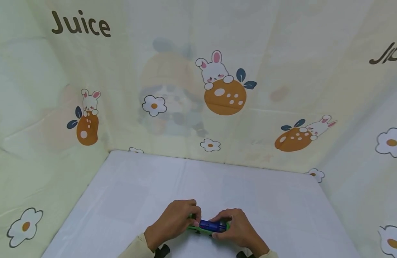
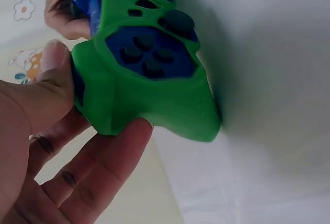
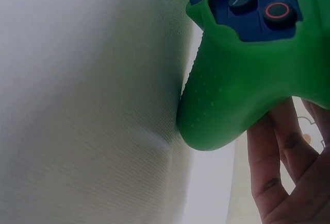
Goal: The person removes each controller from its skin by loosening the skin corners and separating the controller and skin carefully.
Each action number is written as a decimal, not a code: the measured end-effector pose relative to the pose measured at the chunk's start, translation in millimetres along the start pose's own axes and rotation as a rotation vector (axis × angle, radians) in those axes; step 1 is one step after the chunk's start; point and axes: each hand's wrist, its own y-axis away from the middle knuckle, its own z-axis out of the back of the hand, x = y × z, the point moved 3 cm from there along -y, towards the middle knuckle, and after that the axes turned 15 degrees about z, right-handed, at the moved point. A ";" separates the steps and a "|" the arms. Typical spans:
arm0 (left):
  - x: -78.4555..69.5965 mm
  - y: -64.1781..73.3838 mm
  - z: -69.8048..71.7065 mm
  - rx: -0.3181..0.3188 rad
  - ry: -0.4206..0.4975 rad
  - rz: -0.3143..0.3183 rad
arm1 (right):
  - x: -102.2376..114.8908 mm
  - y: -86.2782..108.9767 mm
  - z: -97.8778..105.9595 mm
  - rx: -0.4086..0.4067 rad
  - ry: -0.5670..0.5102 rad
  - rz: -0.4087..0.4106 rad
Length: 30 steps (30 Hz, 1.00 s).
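Note:
A blue game controller [image 1: 213,226] in a green rubbery cover [image 2: 149,100] is held low over the table, its blue side up in the head view. My left hand [image 1: 177,218] grips one end, thumb on the upper edge and fingertips against the cover in the left wrist view. The other end is between the thumb and fingers of my right hand [image 1: 235,227]. In the left wrist view the direction pad [image 2: 147,54] and dark sticks show through cut-outs. The right wrist view shows round buttons [image 3: 278,13] above a green handle [image 3: 221,90] close against the white tabletop.
The white tabletop [image 1: 218,190] spreads around both hands. Pale cloth walls [image 1: 172,150] printed with rabbits, oranges and flowers rise at the back and on both sides. Dark straps [image 1: 163,251] show at the wrists.

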 end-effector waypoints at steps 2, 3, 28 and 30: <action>-1.4 0.1 -0.8 -0.026 -0.034 -0.028 | -0.3 0.0 0.2 -0.003 0.000 0.000; -2.3 0.2 -0.8 -0.043 -0.053 -0.045 | -0.5 0.0 0.4 -0.006 0.000 -0.001; 40.9 16.3 -11.0 -0.169 0.274 0.066 | -4.2 -7.5 6.0 -0.011 -0.064 -0.091; 41.7 16.4 -11.6 -0.157 0.366 0.087 | -5.7 -7.0 5.9 -0.009 -0.072 -0.113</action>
